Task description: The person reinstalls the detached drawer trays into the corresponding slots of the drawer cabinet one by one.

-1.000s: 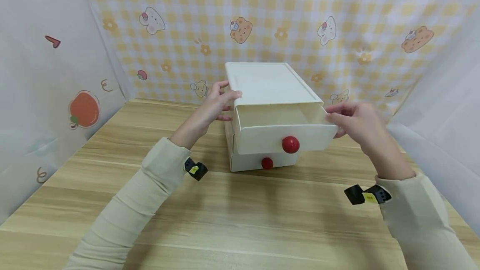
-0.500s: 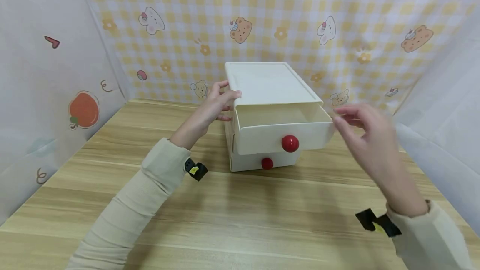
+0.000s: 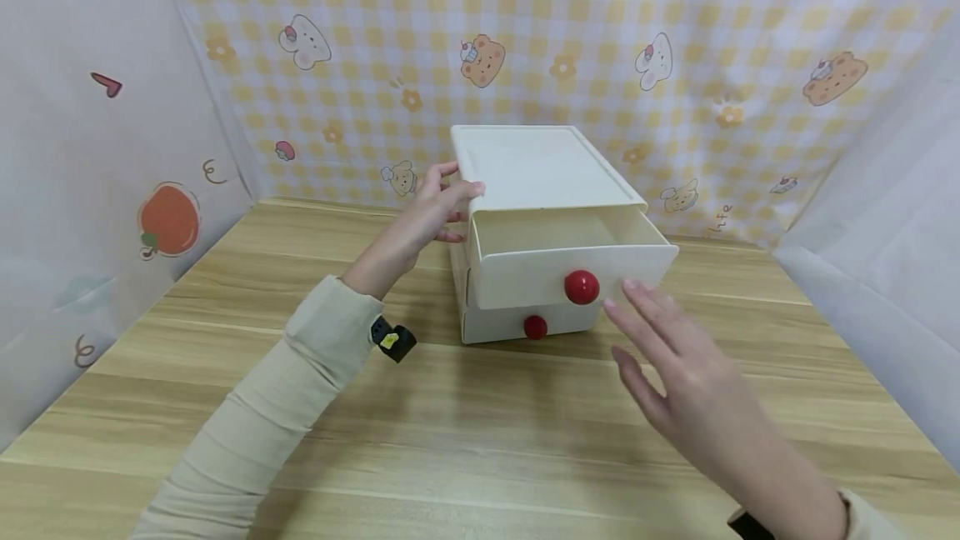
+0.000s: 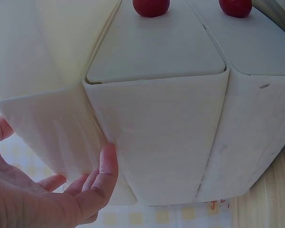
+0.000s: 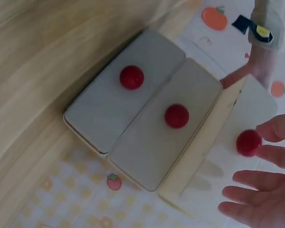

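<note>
A white drawer cabinet (image 3: 536,165) stands on the table. Its top drawer (image 3: 510,277) is pulled partly out, and I see nothing inside the visible part. A red knob (image 3: 581,287) sits on that drawer's front. My left hand (image 3: 431,211) rests at the cabinet's upper left edge, thumb on top and fingertips against the side (image 4: 71,133). My right hand (image 3: 686,382) is in front of the drawer's right part, fingers extended and spread. In the right wrist view, its thumb and forefinger lie close to the top knob (image 5: 249,143); contact is unclear.
Two lower drawers with red knobs (image 5: 176,116) are closed, as the right wrist view shows. The cabinet stands on a wood-grain table (image 3: 480,440). A yellow checked cloth (image 3: 525,40) hangs behind it, with white printed cloth (image 3: 90,190) on the left side.
My right hand has let go of the drawer's right front corner and swung down in front of it, toward the knob. The left hand and the cabinet have stayed put.
</note>
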Tool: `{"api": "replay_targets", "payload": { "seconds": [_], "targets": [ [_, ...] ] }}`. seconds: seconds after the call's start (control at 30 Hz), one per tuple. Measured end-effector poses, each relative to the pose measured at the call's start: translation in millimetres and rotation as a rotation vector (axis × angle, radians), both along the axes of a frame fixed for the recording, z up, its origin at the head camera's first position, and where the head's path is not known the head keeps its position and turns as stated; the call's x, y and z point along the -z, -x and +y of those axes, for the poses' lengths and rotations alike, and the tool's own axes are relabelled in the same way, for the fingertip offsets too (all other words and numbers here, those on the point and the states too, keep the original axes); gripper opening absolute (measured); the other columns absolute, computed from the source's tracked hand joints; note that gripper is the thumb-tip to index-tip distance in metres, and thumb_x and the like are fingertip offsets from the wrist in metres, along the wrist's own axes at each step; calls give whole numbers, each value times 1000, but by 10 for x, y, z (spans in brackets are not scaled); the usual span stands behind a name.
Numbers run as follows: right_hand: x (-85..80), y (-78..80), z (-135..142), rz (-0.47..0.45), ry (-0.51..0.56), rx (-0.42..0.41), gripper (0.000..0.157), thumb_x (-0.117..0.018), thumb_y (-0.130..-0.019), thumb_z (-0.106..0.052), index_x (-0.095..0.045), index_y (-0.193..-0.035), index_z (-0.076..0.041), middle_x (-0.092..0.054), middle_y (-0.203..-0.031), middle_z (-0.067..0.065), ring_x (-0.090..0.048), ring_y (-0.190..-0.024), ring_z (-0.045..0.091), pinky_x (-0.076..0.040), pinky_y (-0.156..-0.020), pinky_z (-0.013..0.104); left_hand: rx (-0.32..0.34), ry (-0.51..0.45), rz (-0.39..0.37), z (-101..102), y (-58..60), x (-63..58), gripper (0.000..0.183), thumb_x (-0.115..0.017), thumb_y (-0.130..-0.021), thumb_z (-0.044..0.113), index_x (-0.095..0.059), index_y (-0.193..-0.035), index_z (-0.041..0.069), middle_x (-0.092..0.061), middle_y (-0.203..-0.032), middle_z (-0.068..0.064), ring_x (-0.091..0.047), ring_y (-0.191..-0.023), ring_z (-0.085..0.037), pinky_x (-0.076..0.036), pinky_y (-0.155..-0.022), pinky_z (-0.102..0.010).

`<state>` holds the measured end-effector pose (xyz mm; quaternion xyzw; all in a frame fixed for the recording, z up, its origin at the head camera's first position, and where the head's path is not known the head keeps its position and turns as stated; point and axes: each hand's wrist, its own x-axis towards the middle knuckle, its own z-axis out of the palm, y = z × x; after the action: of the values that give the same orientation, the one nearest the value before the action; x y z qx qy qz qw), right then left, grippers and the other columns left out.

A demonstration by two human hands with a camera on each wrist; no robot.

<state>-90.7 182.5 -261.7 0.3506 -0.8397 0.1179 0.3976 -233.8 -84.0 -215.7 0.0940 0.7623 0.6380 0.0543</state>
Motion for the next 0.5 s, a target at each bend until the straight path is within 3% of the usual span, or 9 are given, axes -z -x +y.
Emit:
{"api": "replay_targets", "payload": {
  "seconds": [0.1, 0.27, 0.5],
  "targets": [
    [43, -51, -29, -51, -63, 51, 48, -30, -100, -37, -55, -129, -8, -54, -130, 20, -54, -116, 38, -34, -109, 32, 0, -2, 0, 1, 0, 3, 68, -52, -89, 35, -18, -145, 16, -26, -137, -13, -48, -105, -27, -53, -79, -37],
    [47, -51, -73, -42, -104, 73, 50, -27, -100, -36, -51, -133, -7, -52, -133, 21, -53, -116, 40, -46, -94, 51, -3, -4, -4, 2, 3, 7, 68, -52, -89, 35, -18, -145, 17, -27, -135, -13, -48, -105, -27, -53, -79, -36],
    [45, 35, -69, -79, -115, 55, 52, -24, -100, -36, -48, -134, -5, -50, -132, 25, -51, -117, 43, -42, -99, 51, -2, 2, 2, -4, 5, 12, 68, -52, -89, 35, -18, -145, 17, -27, -135, -13, -48, -104, -26, -53, -77, -34]
  ]
}}
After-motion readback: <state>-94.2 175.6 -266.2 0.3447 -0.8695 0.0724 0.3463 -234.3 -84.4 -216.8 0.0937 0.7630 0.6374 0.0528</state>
